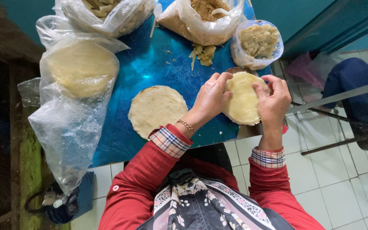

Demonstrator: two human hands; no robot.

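From the head camera, you have both hands on 1 pale dough round (243, 102), held at the right corner of the blue table (150, 68). Your left hand (211, 99) lies over the round's left edge with the fingers curled and nearly closed on it, fingertips pressed into the top rim. Your right hand (274, 104) pinches the right edge, thumb on top and fingers tucked behind, so how far those hidden fingers close I cannot tell.

The round hangs partly past the table edge, over the tiled floor (341, 187). If either grip slackens, it would likely drop there rather than onto the table. It looks thin and soft, so pulling your hands apart could stretch or tear it at the pinched rim.

A brown dish (235, 69) sits just behind the round, and a tub of pale filling (258, 42) stands near it; a wide elbow move could knock either off the corner.

A 2nd flat round (156, 110) lies on the table just beside your left wrist, touching your checked cuff (170, 142). Dragging that sleeve could smear or shift it.
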